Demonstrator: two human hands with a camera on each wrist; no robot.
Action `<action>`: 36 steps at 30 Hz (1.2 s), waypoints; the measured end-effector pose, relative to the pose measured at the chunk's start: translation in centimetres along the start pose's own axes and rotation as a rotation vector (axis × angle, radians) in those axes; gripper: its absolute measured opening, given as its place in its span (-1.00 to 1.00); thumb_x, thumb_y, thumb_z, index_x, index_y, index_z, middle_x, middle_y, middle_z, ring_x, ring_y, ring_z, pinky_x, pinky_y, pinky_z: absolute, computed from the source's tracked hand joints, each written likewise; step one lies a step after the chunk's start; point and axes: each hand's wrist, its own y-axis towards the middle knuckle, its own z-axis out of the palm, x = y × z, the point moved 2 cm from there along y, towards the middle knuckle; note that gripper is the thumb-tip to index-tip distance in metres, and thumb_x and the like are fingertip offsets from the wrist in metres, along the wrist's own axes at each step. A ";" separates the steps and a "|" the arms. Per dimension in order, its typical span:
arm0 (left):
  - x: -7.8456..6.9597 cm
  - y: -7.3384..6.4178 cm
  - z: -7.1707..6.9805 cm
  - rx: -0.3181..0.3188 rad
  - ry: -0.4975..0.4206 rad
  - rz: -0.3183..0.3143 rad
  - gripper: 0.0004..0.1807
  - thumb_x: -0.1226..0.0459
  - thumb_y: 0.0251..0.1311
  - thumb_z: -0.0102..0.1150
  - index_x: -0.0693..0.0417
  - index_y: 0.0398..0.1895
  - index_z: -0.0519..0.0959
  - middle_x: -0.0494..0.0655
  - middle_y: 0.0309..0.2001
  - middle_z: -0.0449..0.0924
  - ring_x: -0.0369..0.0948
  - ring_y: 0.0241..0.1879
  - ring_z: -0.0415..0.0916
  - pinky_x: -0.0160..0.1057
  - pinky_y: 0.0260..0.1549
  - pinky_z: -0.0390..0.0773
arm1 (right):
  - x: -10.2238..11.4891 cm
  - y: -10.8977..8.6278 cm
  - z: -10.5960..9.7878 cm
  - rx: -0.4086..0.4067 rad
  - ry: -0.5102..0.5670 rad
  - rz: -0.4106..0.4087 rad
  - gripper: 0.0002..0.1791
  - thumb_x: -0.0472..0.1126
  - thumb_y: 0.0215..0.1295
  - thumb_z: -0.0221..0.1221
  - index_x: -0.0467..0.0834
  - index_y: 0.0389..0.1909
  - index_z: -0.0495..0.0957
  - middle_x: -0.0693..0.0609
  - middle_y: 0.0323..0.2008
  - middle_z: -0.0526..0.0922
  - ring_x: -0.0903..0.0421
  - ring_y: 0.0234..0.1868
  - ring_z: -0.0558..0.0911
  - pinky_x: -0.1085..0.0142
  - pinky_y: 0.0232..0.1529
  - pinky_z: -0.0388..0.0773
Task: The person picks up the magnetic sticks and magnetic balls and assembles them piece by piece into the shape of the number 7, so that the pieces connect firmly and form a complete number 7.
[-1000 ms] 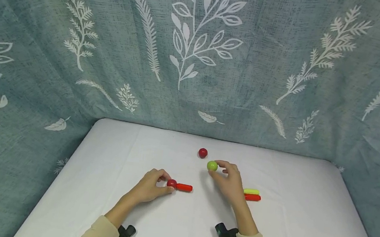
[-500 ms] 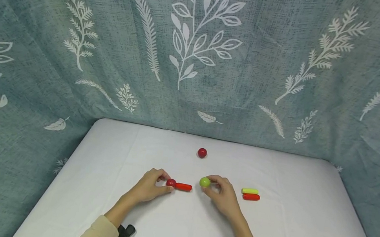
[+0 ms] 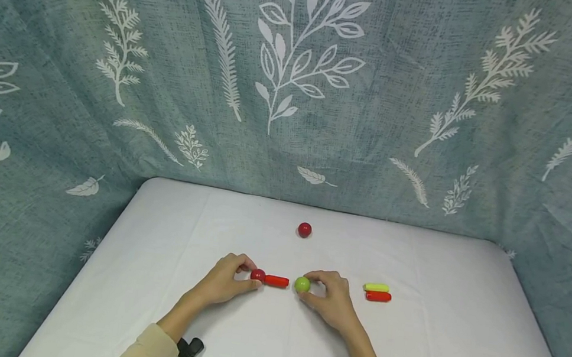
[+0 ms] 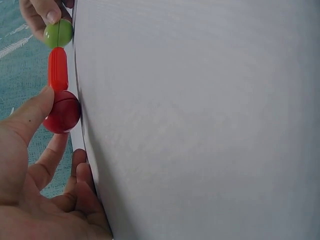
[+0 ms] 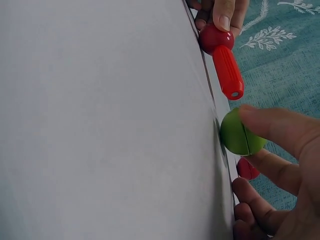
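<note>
My left hand [image 3: 224, 281] pinches a dark red ball [image 3: 257, 276] between thumb and fingers, low on the white table. From that ball a red-orange ribbed rod [image 3: 277, 281] sticks out to the right, end to end with it. In the right wrist view the free end of the rod [image 5: 234, 94] shows a small pale dot. My right hand [image 3: 332, 300] pinches a green ball [image 3: 302, 285], a short gap away from that end and in line with it. A seam runs round the green ball [image 5: 242, 132] in the right wrist view.
A second dark red ball [image 3: 304, 230] lies farther back on the white table [image 3: 195, 221]. To the right of my right hand lie a yellow rod [image 3: 377, 287] and a red rod [image 3: 378, 296], side by side. A patterned teal curtain [image 3: 382, 95] hangs behind the table.
My right hand has brought the green ball toward me and slightly left, from near the rear red ball down to the rod's end. My left hand has stayed in place.
</note>
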 end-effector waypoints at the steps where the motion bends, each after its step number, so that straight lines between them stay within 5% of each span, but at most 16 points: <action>1: 0.0 0.0 0.0 0.000 0.000 0.000 -0.62 -0.02 0.14 0.43 -0.08 -0.08 0.60 -0.09 -0.08 0.50 -0.13 -0.05 0.41 -0.05 -0.06 0.47 | 0.0 0.0 0.0 -0.001 0.002 0.006 -0.68 -0.22 0.09 0.47 -0.01 -0.09 0.70 0.01 -0.04 0.59 -0.06 0.10 0.35 0.00 0.02 0.30; 36: -0.2 0.0 0.0 -0.007 -0.006 -0.012 -0.62 -0.02 0.12 0.45 -0.08 -0.09 0.60 -0.11 -0.11 0.50 -0.13 -0.06 0.40 -0.05 -0.08 0.48 | 0.2 -0.3 0.6 -0.013 -0.035 0.036 -0.62 -0.14 0.09 0.48 0.13 -0.03 0.71 -0.07 0.02 0.48 -0.13 0.14 0.30 -0.10 0.04 0.27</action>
